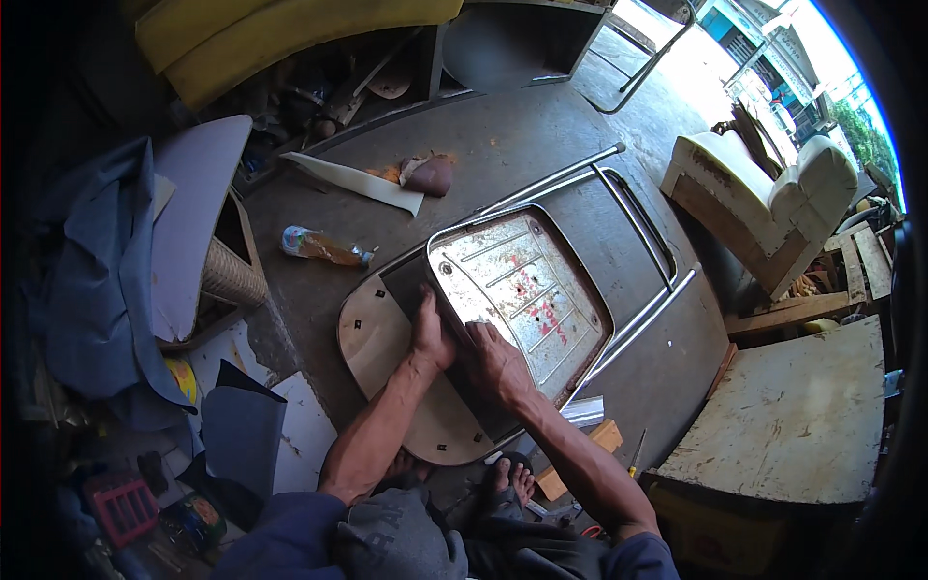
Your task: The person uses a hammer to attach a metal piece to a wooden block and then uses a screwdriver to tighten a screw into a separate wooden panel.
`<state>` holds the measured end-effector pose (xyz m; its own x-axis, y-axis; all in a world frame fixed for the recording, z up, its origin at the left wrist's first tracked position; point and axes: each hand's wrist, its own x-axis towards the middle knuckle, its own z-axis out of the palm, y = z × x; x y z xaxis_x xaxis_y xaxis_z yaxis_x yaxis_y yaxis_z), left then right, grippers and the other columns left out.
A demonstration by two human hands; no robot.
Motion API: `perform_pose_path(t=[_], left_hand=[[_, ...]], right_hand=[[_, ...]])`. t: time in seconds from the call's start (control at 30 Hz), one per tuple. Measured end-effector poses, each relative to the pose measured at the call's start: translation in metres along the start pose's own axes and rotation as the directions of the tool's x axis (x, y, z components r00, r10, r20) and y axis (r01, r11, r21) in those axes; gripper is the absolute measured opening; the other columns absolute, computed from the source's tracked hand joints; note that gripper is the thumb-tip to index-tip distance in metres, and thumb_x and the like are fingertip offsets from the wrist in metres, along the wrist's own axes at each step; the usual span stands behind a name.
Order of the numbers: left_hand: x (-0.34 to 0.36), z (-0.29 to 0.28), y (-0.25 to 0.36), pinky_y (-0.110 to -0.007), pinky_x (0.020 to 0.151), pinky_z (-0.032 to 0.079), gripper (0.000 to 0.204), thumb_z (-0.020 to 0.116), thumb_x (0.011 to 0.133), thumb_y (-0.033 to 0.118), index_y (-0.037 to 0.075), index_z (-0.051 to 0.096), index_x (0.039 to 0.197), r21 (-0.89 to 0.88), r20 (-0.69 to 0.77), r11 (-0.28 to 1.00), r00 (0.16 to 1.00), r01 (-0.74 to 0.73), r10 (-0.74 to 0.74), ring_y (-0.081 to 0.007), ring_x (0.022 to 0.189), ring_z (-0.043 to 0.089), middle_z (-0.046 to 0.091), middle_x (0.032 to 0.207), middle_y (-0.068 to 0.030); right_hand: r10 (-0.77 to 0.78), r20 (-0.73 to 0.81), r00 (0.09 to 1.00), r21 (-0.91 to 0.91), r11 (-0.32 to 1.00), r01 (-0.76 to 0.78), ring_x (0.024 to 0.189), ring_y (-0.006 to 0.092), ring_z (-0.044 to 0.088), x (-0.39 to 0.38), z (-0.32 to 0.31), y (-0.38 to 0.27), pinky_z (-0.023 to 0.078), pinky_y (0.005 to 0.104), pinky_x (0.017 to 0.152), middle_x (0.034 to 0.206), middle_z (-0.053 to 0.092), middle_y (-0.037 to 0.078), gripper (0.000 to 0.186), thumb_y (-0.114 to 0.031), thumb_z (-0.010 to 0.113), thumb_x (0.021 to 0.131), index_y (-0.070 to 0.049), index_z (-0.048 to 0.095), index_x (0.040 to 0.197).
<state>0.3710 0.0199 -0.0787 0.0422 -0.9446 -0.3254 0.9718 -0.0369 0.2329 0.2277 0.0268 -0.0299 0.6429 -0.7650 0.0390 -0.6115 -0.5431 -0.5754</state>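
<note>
A folding chair frame with chrome tubes [628, 338] lies before me. Its worn metal seat pan [522, 285] has pressed ribs, rust spots and red marks. My right hand [498, 365] has its fingers bent over the pan's near-left edge. Close by on the left, my left hand [432, 336] is at the same edge, thumb pointing up and the other fingers curled and partly hidden. Partly under the pan lies a rounded tan board [406, 411] with several small black fittings; a dark band crosses it beside the pan. Any small item between my fingers cannot be made out.
A plastic bottle [327, 246] and cream and brown scraps [362, 186] lie on the floor beyond. Grey cloth [106, 280] hangs at the left. A wooden block [580, 459] and a screwdriver [637, 454] lie near my right forearm, by a pale-topped box [783, 416].
</note>
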Motion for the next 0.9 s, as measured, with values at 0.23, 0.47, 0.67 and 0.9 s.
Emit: perform_pose_path(t=[0.23,0.47,0.67,0.9], left_hand=[[-0.001,-0.002,0.003,-0.046,0.114,0.038,0.067,0.022,0.107,0.057,0.010,0.045,0.148,0.016,-0.008,1.000,1.000,-0.023,0.023,-0.0289,0.133,0.050,0.052,0.148,-0.0102],[0.001,0.000,0.001,-0.045,0.111,0.041,0.069,0.029,0.104,0.060,0.009,0.042,0.149,0.051,0.044,0.998,0.999,-0.028,0.026,-0.0272,0.133,0.050,0.050,0.149,-0.0086],[0.004,-0.001,-0.017,-0.041,0.104,0.044,0.059,0.072,0.090,0.016,0.003,0.046,0.141,0.375,0.074,0.884,0.960,-0.279,0.271,-0.0232,0.121,0.055,0.057,0.131,-0.0111],[0.013,0.005,-0.022,-0.045,0.076,0.060,0.052,0.064,0.088,0.019,-0.011,0.040,0.123,0.688,-0.334,0.723,0.856,-0.064,0.394,-0.0337,0.097,0.067,0.056,0.112,-0.0254]], right_hand=[[0.135,0.054,0.989,-0.069,0.989,-0.132,0.098,0.0400,0.063,-0.070,-0.022,-0.003,0.052,0.0468,0.082,0.102,0.062,0.019,0.034,-0.018,0.069,0.087,-0.004,0.055,0.116],[0.107,-0.081,0.991,-0.131,0.984,-0.117,0.088,0.0335,0.062,-0.112,-0.023,0.009,0.052,0.0434,0.072,0.090,0.061,0.013,0.018,-0.013,0.069,0.086,-0.006,0.059,0.100],[0.101,-0.069,0.993,-0.079,0.991,-0.106,0.091,0.0351,0.060,-0.117,-0.022,0.015,0.050,0.0435,0.078,0.093,0.061,0.015,0.028,-0.018,0.073,0.086,-0.004,0.060,0.107],[0.450,-0.532,0.717,0.174,0.887,-0.428,0.101,0.0292,0.061,-0.186,-0.029,0.025,0.050,0.0406,0.089,0.111,0.063,0.014,0.041,-0.024,0.074,0.090,-0.002,0.058,0.122]])
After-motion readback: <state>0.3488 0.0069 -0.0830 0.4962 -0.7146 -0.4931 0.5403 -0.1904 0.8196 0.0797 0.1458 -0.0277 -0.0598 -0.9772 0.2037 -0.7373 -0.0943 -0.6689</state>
